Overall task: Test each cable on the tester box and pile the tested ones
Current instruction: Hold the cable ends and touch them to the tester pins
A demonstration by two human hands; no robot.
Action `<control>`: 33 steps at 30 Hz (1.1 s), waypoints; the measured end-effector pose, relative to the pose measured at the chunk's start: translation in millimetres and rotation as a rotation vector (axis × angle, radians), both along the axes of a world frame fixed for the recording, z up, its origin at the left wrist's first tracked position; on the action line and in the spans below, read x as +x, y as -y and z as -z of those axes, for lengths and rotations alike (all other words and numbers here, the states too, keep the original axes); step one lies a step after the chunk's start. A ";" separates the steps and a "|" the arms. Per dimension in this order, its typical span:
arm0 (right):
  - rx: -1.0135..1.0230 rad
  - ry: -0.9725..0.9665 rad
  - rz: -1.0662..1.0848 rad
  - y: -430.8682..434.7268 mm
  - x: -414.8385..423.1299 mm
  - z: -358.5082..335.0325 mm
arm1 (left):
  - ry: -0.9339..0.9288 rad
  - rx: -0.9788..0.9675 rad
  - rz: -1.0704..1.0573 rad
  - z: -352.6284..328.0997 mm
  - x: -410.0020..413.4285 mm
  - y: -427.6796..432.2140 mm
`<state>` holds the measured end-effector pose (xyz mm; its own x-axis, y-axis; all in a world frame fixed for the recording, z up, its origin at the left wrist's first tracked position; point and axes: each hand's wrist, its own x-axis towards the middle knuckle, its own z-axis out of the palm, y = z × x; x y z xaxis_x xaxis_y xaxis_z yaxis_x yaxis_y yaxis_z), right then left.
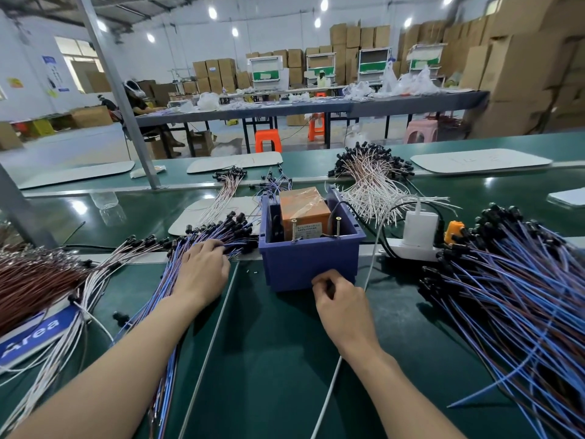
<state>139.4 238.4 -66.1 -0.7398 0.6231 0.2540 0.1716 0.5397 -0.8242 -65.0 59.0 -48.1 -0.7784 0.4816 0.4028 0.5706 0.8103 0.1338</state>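
Two bare forearms enter from the bottom edge and frame an open strip of green table [269, 359], which runs forward between the heaps and is crossed lengthwise by a white cord [329, 391]. On the right the strip is bounded by a large cable pile [512, 296] of blue and dark strands with black plugs. On the left it is bounded by a cable bundle [167, 289] of similar blue strands, with brown wires [34, 280] and a blue sign [34, 334] beyond it. Ahead, closing the strip, stands the tester box [310, 264], a blue bin holding an orange unit [304, 210], with two screws [293, 229] upright at its front rim. A white power strip [414, 248] lies just beside its right wall, and white cables [370, 182] fan out behind it. Left hand [204, 270]: it rests on the cable bundle, its fingers curled down into the strands and gripping some near their plugs. Right hand [340, 299]: it is at the lower front wall of the tester box with its fingers curled inward; whether they pinch anything cannot be told.
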 end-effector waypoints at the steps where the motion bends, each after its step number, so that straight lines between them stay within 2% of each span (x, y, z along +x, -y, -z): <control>1: -0.009 -0.005 0.000 -0.1 0.2 0.1 | 0.039 0.148 -0.002 -4.4 2.4 -1.3; 4: -0.053 -0.033 -0.006 -0.4 1.3 -1.4 | 0.068 0.600 -0.051 -28.5 17.8 -3.4; 6: -0.095 -0.065 -0.015 -0.3 2.9 -2.9 | 0.054 0.834 -0.075 -49.8 32.2 -2.6; 9: -0.149 -0.168 -0.014 -0.1 8.5 -3.3 | -0.017 1.089 0.023 -77.6 61.3 0.3; 11: -0.125 -0.254 0.039 1.0 11.5 -4.8 | -0.114 1.188 0.128 -87.5 90.0 -0.9; 13: -0.026 -0.380 0.129 4.9 13.8 -9.3 | -0.240 1.126 0.212 -83.2 120.7 -8.0; 17: 0.362 -0.593 0.323 6.8 20.3 -18.0 | -0.368 0.813 0.310 -46.2 159.2 -28.5; 20: 0.630 -0.517 0.276 8.8 24.1 -22.0 | -0.480 0.590 0.372 -28.4 169.4 -39.0; 22: 0.835 -0.497 0.205 9.8 25.7 -21.1 | -0.493 0.504 0.481 -22.1 176.0 -41.4; 23: 0.870 -0.492 0.170 9.1 27.0 -21.2 | -0.475 0.472 0.537 -18.7 178.9 -42.1; 25: 0.813 -0.455 0.153 4.8 30.9 -22.8 | -0.439 0.444 0.621 -13.2 182.5 -44.1; 26: 0.720 -0.415 0.189 3.6 33.9 -24.2 | -0.430 0.442 0.647 -11.6 183.4 -45.8; 28: 0.366 -0.359 0.272 0.7 36.8 -27.2 | -0.433 0.428 0.646 -10.2 183.1 -49.2; 30: 0.027 -0.441 0.357 -8.2 35.9 -28.0 | -0.448 0.399 0.607 -9.5 179.7 -49.6; 33: -0.272 -0.604 0.478 -29.9 35.0 -30.2 | -0.435 0.332 0.542 -8.5 169.3 -42.0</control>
